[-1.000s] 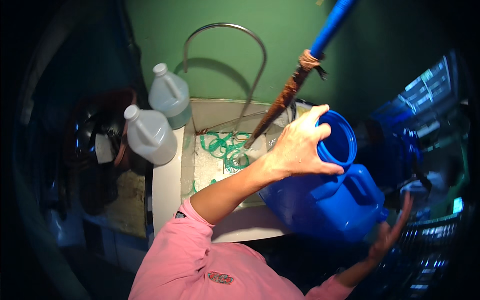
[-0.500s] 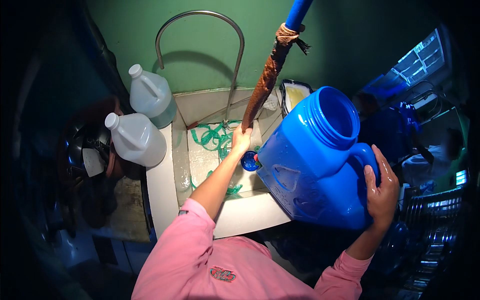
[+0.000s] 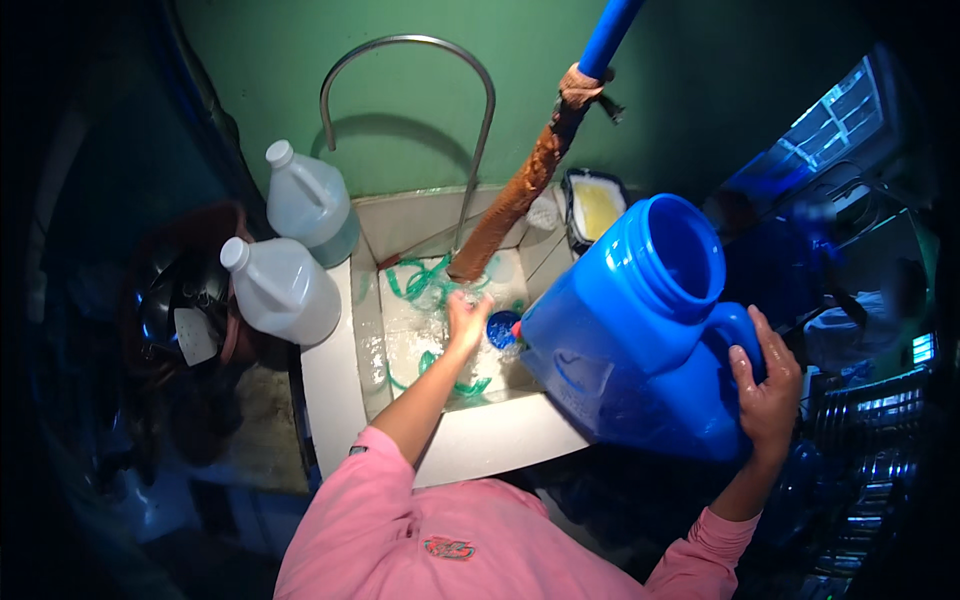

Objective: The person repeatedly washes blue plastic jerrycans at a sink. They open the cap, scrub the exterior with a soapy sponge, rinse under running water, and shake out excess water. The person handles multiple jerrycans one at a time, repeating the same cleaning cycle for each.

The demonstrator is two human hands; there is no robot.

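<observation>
My right hand (image 3: 770, 390) is wrapped around the handle of a big blue plastic jug (image 3: 640, 350). The jug leans over the sink's right edge, its wide mouth uncapped and facing up. A small red piece shows low on its left side. My left hand (image 3: 467, 320) is inside the sink, just below the lower end of a brown-wrapped hose (image 3: 510, 220); its fingers are somewhat blurred and hold nothing visible. Beside that hand lies a blue round lid (image 3: 502, 329). Green strips (image 3: 415, 280) lie on the wet bottom of the sink (image 3: 505, 420).
Two whitish plastic jugs, a rear one (image 3: 308, 200) and a nearer one (image 3: 285, 290), stand on the left rim. A curved metal faucet (image 3: 488, 110) arches behind. A dark tray with a yellow sponge-like block (image 3: 598, 208) sits back right. Dark cookware fills a reddish tub (image 3: 235, 225) at left.
My left hand has let go of the brown-wrapped hose and moved down toward me. The hose end has swung left. My right hand keeps its hold on the jug.
</observation>
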